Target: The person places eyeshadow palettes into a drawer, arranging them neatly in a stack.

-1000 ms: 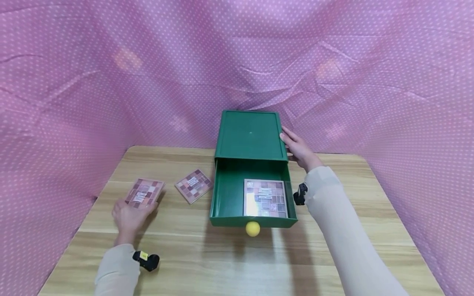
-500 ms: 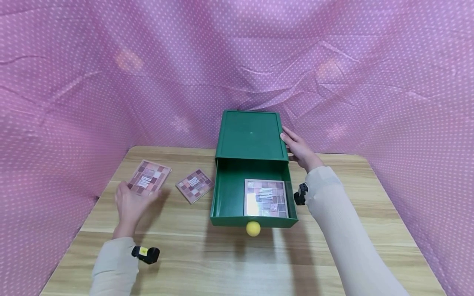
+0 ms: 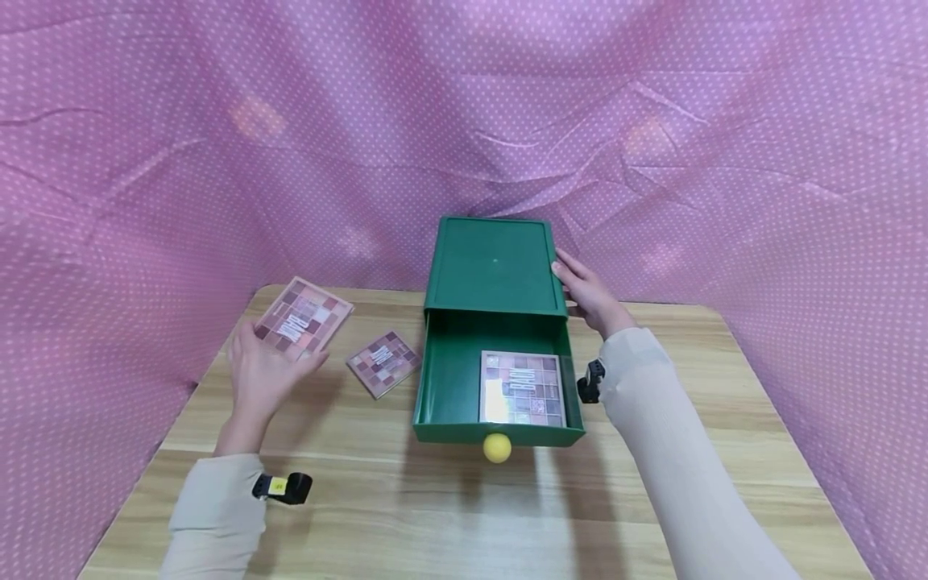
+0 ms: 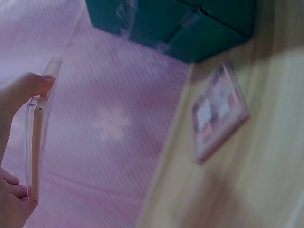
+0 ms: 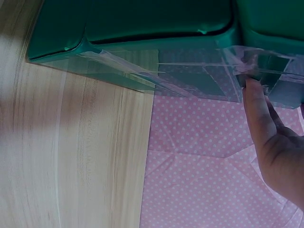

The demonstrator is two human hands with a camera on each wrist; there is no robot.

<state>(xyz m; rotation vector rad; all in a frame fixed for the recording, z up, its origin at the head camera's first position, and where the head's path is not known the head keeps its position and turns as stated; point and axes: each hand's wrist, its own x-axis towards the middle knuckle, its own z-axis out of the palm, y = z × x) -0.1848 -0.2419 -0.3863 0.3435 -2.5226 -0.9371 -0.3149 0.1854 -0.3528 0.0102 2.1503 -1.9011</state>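
The left hand (image 3: 267, 372) pinches a makeup palette (image 3: 306, 316) between thumb and fingers, left of the green box (image 3: 496, 266); the right hand (image 3: 590, 296), fingers extended, touches the box's right side.

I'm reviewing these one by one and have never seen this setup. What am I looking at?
No machine here: a person works bare-handed, so each grip is simply a hand. The wide view comes from a camera on the head, looking forward and down; the smaller two come from the left-wrist camera and the right-wrist camera.

The left grip holds a flat palette. On the wooden table lies a second palette, and to its right is a green box whose drawer stands open with a third palette inside. The right grip rests against the box's side. Pink dotted cloth hangs behind.
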